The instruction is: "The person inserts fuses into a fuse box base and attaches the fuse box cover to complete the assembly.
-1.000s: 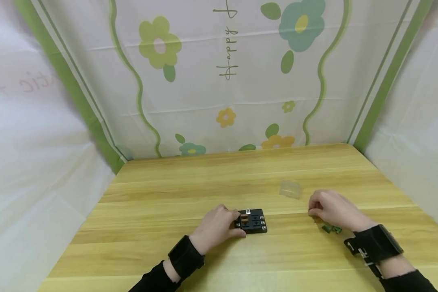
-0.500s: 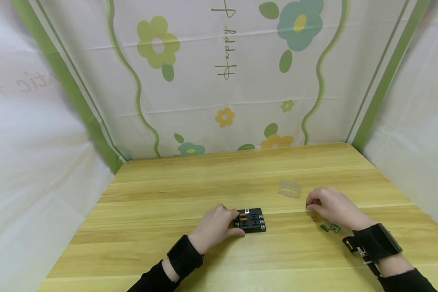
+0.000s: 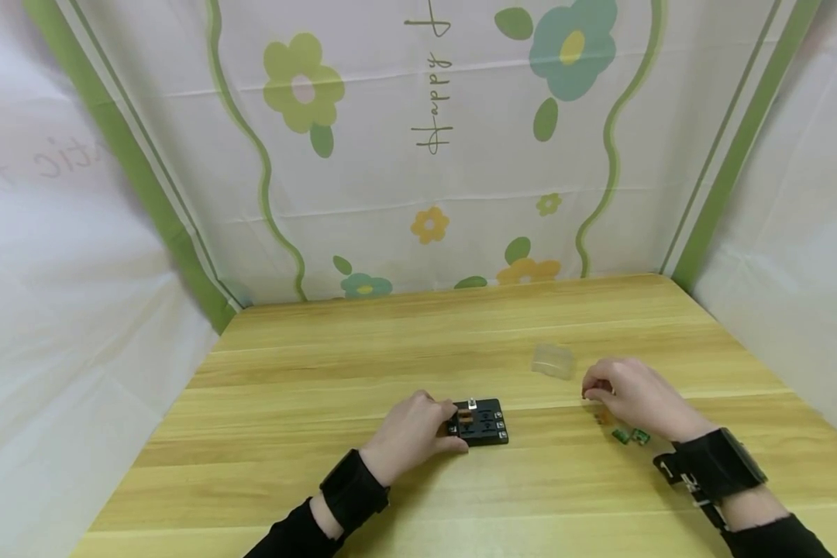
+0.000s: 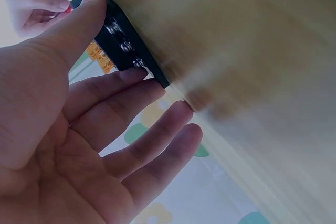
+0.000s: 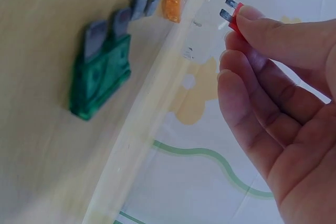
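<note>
My left hand (image 3: 410,435) grips the left end of a black fuse block (image 3: 488,431) on the table, thumb on the near side and fingers on the far side. Orange blade fuses (image 4: 100,57) stand in the block, and metal screw terminals line its edge. Over to the right, my right hand (image 3: 635,397) pinches a red blade fuse (image 5: 238,18) between thumb and forefinger, its two metal prongs sticking out. Below that hand lie green blade fuses (image 5: 102,74) and an orange blade fuse (image 5: 174,3), partly covered by the hand in the head view.
A clear plastic cover (image 3: 552,361) lies on the wooden table (image 3: 363,349) behind and left of my right hand. Flower-printed white cloth (image 3: 377,170) hangs along the back, with pale cloth on both sides.
My right hand has shifted slightly left from above the loose fuses, and more of them show. The red fuse now shows at its fingertips. My left hand and the block have stayed put.
</note>
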Motion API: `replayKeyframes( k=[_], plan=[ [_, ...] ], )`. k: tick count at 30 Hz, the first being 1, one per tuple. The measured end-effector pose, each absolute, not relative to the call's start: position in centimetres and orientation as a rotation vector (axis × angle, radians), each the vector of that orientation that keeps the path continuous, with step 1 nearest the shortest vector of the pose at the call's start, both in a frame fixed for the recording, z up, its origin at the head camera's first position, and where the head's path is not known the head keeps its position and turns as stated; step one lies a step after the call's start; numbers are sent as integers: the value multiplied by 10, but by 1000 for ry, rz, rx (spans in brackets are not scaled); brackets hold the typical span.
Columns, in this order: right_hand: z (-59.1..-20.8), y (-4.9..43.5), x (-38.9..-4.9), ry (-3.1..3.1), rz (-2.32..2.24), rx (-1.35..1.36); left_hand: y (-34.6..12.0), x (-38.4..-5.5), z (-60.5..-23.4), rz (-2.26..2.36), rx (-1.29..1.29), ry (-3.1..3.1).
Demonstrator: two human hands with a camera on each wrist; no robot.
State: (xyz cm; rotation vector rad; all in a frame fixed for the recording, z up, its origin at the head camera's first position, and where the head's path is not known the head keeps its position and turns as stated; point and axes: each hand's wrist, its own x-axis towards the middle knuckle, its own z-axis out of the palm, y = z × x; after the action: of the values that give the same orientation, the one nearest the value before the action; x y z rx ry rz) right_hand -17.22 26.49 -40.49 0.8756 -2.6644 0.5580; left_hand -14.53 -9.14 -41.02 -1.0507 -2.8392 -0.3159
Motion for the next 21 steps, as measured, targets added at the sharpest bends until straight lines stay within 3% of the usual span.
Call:
replayKeyframes(
  k=[21],
  plan=[
    [-404,256,-169,-2560,545,886,-92,-144,-411,-301,-1053,-2818]
  ],
)
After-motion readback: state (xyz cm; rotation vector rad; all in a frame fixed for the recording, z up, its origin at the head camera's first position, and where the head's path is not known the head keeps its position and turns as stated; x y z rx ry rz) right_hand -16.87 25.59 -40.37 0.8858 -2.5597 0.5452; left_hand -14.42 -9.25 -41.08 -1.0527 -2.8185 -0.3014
